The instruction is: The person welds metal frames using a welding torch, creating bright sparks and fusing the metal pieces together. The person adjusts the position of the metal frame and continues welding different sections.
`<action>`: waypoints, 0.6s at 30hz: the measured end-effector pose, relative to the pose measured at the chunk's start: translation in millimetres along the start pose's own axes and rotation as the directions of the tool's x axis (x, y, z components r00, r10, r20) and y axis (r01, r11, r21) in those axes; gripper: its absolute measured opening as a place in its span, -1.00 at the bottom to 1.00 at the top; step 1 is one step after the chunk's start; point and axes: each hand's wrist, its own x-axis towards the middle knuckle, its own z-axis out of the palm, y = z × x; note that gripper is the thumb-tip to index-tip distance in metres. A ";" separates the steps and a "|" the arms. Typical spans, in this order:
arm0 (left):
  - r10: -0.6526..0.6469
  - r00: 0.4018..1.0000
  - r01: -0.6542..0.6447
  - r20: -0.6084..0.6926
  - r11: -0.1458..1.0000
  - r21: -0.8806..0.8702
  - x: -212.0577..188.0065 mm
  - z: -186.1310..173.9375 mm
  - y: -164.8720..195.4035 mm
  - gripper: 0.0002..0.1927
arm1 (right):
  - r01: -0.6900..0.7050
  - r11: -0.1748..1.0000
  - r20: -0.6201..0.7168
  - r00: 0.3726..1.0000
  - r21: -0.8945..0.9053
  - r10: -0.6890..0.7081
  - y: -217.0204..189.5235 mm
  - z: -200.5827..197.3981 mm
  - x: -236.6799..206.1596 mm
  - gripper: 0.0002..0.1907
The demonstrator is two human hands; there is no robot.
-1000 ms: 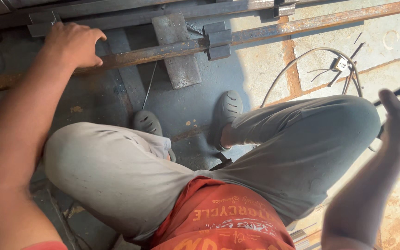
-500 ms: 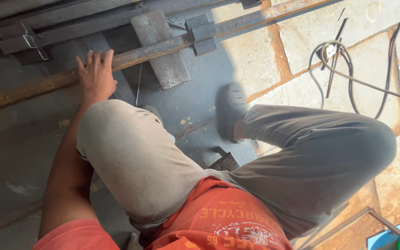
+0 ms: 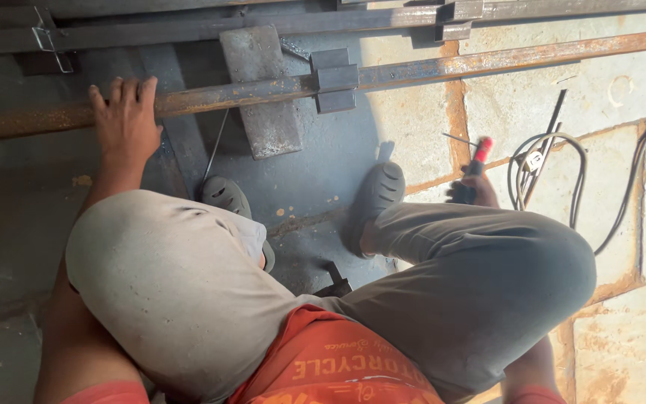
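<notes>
Bar (image 3: 278,90) lies across the floor (image 3: 413,142), rusty and square in section, with a grey steel bracket (image 3: 336,78) clamped round it near the middle. My left hand (image 3: 125,123) lies flat and open on the bar, fingers spread over its top face, pressing it down. My right hand (image 3: 472,191), mostly hidden behind my knee, is closed round a red-handled electrode holder (image 3: 476,161); a thin rod (image 3: 459,138) projects from its tip, well clear of the bar. To do this well, I judge: keep the palm weight square on the bar so that it cannot roll, and keep bare fingers away from the bracket. A flat steel plate (image 3: 263,90) lies under the bar, dull and scaled. Black cable (image 3: 562,172) coils on the pale stone paving just beside the holder
</notes>
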 end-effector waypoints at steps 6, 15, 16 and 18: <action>-0.029 1.000 0.029 0.007 0.998 0.062 -5.4 5.2 11.9 -0.13 | -0.144 0.986 0.071 0.986 -0.089 0.150 -25.2 83.4 59.7 -0.54; -0.046 0.999 0.047 -0.021 0.998 0.046 -8.5 13.5 16.2 -0.38 | -0.037 0.875 -0.143 0.989 -0.482 -0.037 -16.4 113.2 71.7 -0.51; -0.040 0.999 0.042 -0.028 0.997 0.061 -7.8 12.2 17.0 -0.38 | -0.057 0.861 -0.155 0.988 -0.506 -0.026 -17.8 115.6 67.8 -0.53; -0.028 0.999 0.030 -0.036 0.996 0.081 -8.3 7.6 20.3 -0.39 | -0.102 0.827 -0.186 0.983 -0.553 -0.003 -20.3 118.5 59.5 -0.58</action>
